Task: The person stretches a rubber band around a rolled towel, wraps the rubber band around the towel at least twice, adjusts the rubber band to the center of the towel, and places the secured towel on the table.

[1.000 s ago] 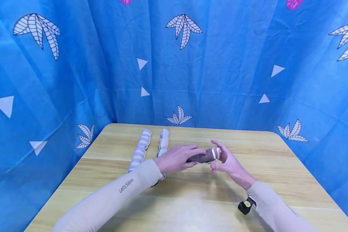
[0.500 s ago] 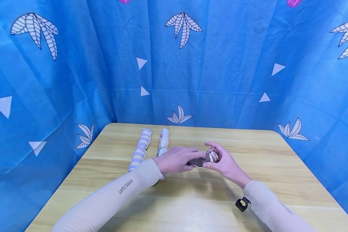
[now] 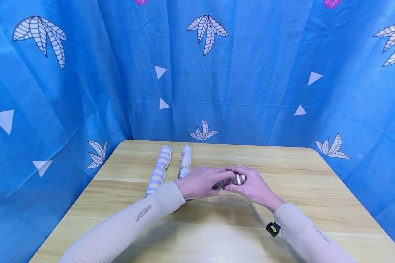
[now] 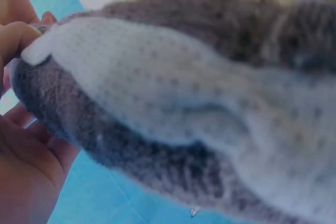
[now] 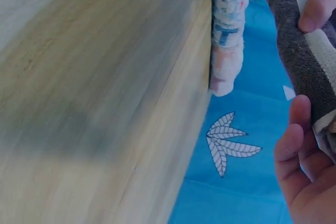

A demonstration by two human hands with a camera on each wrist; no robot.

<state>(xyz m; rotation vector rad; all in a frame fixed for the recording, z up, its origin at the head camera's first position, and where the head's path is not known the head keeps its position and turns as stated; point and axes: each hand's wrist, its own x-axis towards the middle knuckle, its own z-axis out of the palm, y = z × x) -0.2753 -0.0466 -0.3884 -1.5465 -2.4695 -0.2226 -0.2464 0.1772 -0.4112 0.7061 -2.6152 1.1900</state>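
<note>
A grey-brown rolled towel [image 3: 223, 183] with a white strip is held above the table by both hands. My left hand [image 3: 200, 182] grips the roll from above, near its left part. My right hand [image 3: 252, 187] curls its thumb and fingers round the other end, where a whitish band shows. The left wrist view shows the roll's fuzzy grey cloth [image 4: 142, 150] and its pale dotted strip [image 4: 157, 72] up close. In the right wrist view a thumb [image 5: 315, 11] presses on the strip, while fingers of the right hand [image 5: 310, 177] lie against the lower end.
On the left of the wooden table [image 3: 210, 233] lies a lavender-and-white striped roll [image 3: 156, 177], pinched in at its middle. Beside it is a white patterned roll [image 3: 185, 160], partly behind the left hand. A blue curtain [image 3: 256, 73] encloses the back and sides.
My right hand has moved left and closed round the towel's end. Earlier its fingers were spread there, with a thin band seemingly between them. The left hand has stayed nearly still.
</note>
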